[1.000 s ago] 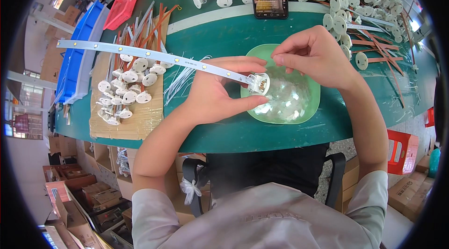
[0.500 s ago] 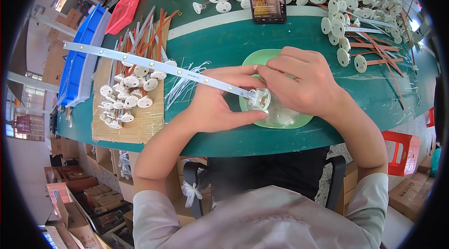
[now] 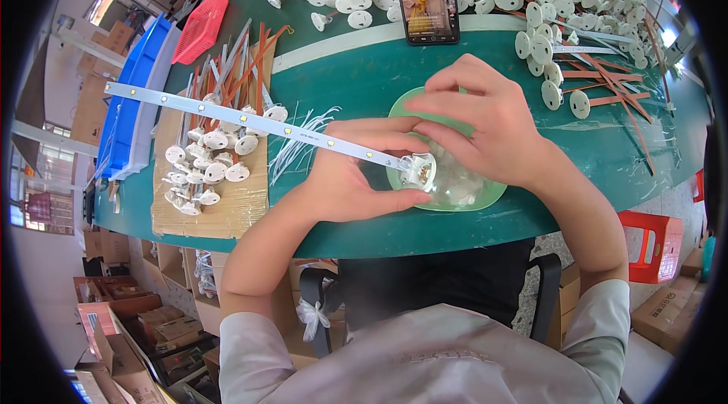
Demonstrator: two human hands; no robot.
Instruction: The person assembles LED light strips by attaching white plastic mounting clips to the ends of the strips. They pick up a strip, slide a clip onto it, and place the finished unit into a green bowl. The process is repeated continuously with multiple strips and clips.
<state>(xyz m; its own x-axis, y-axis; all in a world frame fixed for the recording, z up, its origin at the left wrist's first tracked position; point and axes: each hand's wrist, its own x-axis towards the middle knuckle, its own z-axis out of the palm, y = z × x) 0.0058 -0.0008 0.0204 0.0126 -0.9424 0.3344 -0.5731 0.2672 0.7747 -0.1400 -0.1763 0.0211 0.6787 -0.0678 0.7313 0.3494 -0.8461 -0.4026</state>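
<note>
A long white LED strip (image 3: 262,123) slants across the view, with a round white end cap (image 3: 419,172) at its right end. My left hand (image 3: 345,176) is closed on the strip near this cap, thumb below and fingers above. Just above the cap, my right hand (image 3: 478,123) is raised with its index finger and thumb apart. I see nothing between those fingers. Under both hands lies a green bowl (image 3: 409,100) with clear, whitish small pieces inside, too blurred to name.
To the left, capped strips (image 3: 201,154) lie on cardboard (image 3: 243,214), beside white wires (image 3: 292,150). A blue bin (image 3: 125,116) and red basket (image 3: 201,28) stand farther left. A phone (image 3: 426,25) stands at the back; heaped white caps (image 3: 561,2) cover the far right.
My right hand's index finger and thumb have parted, and the index finger has lifted away from my left fingers. The strip in my left hand has shifted slightly.
</note>
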